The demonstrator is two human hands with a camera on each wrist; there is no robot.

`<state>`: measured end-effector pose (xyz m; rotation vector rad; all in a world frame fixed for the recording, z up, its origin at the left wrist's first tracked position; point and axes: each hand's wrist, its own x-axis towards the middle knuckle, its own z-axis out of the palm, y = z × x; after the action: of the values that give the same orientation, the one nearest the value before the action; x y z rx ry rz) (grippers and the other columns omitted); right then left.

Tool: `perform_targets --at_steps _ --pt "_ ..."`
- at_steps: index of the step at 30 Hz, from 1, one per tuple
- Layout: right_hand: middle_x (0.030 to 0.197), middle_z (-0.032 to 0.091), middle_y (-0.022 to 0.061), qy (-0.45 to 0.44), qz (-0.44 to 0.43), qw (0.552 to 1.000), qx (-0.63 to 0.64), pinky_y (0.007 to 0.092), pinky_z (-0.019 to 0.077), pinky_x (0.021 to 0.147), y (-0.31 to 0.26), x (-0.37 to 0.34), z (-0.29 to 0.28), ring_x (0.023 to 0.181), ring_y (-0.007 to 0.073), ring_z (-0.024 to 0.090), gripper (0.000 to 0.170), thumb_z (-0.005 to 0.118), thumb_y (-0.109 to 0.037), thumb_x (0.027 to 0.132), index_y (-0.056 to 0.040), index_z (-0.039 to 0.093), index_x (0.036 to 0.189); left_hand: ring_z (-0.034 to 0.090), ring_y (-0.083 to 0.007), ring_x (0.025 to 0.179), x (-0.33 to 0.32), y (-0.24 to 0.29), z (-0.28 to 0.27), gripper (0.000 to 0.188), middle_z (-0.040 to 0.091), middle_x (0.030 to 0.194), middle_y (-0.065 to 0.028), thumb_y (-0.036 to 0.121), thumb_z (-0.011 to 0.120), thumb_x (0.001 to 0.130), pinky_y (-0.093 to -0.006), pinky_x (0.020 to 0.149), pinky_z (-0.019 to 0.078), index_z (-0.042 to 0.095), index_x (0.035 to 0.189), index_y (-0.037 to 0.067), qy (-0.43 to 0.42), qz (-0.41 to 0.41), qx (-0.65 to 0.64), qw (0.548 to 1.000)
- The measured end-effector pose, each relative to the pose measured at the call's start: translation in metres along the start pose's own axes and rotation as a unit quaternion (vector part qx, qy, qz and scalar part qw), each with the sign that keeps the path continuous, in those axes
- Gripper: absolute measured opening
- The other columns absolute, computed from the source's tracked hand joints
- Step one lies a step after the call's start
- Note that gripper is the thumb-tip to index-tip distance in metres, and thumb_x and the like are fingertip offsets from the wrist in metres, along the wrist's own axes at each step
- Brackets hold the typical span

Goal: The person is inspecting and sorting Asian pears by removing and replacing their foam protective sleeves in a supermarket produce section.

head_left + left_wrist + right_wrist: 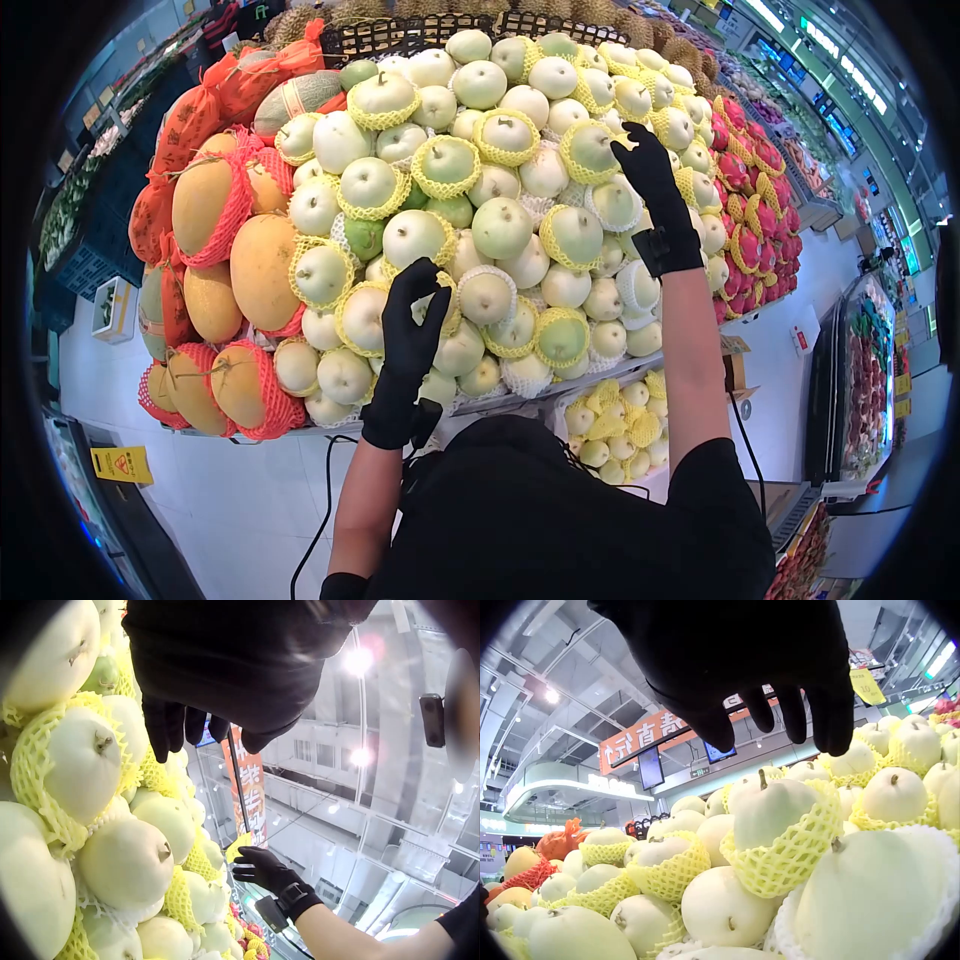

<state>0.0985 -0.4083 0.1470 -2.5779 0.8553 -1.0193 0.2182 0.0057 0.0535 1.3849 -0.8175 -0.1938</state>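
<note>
Both hands wear black gloves and hold nothing. My left hand [408, 318] hovers over the front of a heap of pale melons, its thumb apart from the loosely bent fingers. Just beyond its fingertips sits a melon in a yellow foam net [412, 236]. In the left wrist view, the left fingers [156, 727] hang down beside the pile. My right hand [650, 170] reaches farther out, above the heap's right side, near another netted melon [592, 150]. From the right wrist, its spread fingers show above a netted, stemmed melon [772, 817].
Large orange melons in red nets [265, 270] lie at the left, and dragon fruit [740, 160] fills the right side. Black crates [400, 38] line the back. Below the front edge stands a box of smaller netted fruit [612, 430]. A yellow price card [867, 686] rises behind the pile.
</note>
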Motion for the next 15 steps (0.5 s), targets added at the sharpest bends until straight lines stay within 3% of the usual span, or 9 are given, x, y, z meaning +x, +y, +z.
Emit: perform_targets --at_steps 1,5,6,8,9,12,14,15 --pt "0.103 0.068 0.0147 0.035 -0.008 0.999 -0.007 0.0375 0.0508 0.084 -0.017 -0.008 -0.006 0.095 0.0281 0.065 0.033 0.066 -0.026 0.084 -0.0032 0.065 0.108 0.059 -0.0147 0.099 0.0 -0.001 -0.004 0.031 0.062 0.112 -0.0071 0.005 0.062 0.091 -0.0294 0.088 0.0482 0.056 0.121 -0.001 0.005 0.005 0.007 1.0" --pt "0.083 0.069 0.0123 -0.005 0.035 0.998 0.05 0.0357 0.0511 0.075 -0.036 -0.037 -0.019 0.08 0.0279 0.067 0.023 0.061 -0.025 0.086 -0.0032 0.068 0.087 0.06 -0.013 0.083 -0.003 0.0 -0.017 0.011 0.065 0.09 -0.0048 0.004 0.063 0.089 -0.0282 0.078 0.0485 0.062 0.099 -0.001 0.001 -0.031 0.01 0.999" --pt "0.077 0.069 0.0111 -0.003 0.024 0.997 0.073 0.0344 0.0501 0.07 -0.032 -0.047 -0.016 0.074 0.0252 0.066 0.029 0.06 -0.03 0.088 -0.0021 0.068 0.084 0.06 -0.0128 0.082 -0.004 -0.002 -0.021 0.01 0.065 0.089 -0.0049 0.004 0.062 0.089 -0.028 0.077 0.0484 0.062 0.098 -0.001 -0.01 -0.039 0.014 0.999" --pt "0.069 0.066 0.0092 -0.077 0.124 0.983 0.113 0.0325 0.0481 0.063 -0.058 -0.067 -0.033 0.064 0.0196 0.063 0.036 0.059 -0.034 0.09 -0.0013 0.068 0.08 0.06 -0.0122 0.08 -0.007 -0.006 -0.028 0.009 0.065 0.086 -0.005 0.004 0.062 0.09 -0.0276 0.076 0.0482 0.062 0.096 -0.002 -0.032 -0.055 0.02 0.998" --pt "0.061 0.063 0.0071 -0.072 0.174 0.97 0.151 0.031 0.0459 0.059 -0.057 -0.078 -0.03 0.057 0.0153 0.059 0.043 0.058 -0.039 0.092 -0.0007 0.067 0.073 0.059 -0.0117 0.079 -0.008 -0.006 -0.03 0.008 0.064 0.085 -0.0047 0.005 0.061 0.09 -0.0273 0.075 0.0479 0.062 0.094 -0.002 -0.032 -0.062 0.006 0.998" --pt "0.053 0.059 0.0066 -0.1 0.129 0.985 0.053 0.0332 0.0453 0.055 -0.051 -0.111 -0.03 0.05 0.017 0.058 0.049 0.055 -0.041 0.093 -0.0014 0.064 0.065 0.056 -0.0103 0.075 -0.011 -0.004 -0.039 0.011 0.062 0.08 -0.0038 0.008 0.059 0.092 -0.0264 0.072 0.0468 0.06 0.089 -0.003 -0.035 -0.082 -0.033 0.996" --pt "0.053 0.059 0.008 -0.086 0.163 0.98 0.072 0.0341 0.0464 0.054 -0.061 -0.137 -0.031 0.048 0.0173 0.058 0.048 0.055 -0.037 0.093 -0.0003 0.063 0.063 0.054 -0.0093 0.073 -0.012 -0.006 -0.046 0.014 0.06 0.078 -0.0033 0.009 0.058 0.094 -0.0259 0.069 0.0457 0.058 0.087 -0.003 -0.04 -0.089 -0.054 0.994" --pt "0.054 0.06 0.0082 -0.074 0.125 0.987 0.064 0.0338 0.0465 0.054 -0.051 -0.151 -0.023 0.048 0.0169 0.058 0.047 0.055 -0.037 0.092 0.0 0.063 0.064 0.053 -0.0085 0.072 -0.013 -0.005 -0.047 0.017 0.058 0.076 -0.0023 0.011 0.057 0.095 -0.0249 0.067 0.044 0.056 0.083 -0.002 -0.037 -0.09 -0.048 0.994"
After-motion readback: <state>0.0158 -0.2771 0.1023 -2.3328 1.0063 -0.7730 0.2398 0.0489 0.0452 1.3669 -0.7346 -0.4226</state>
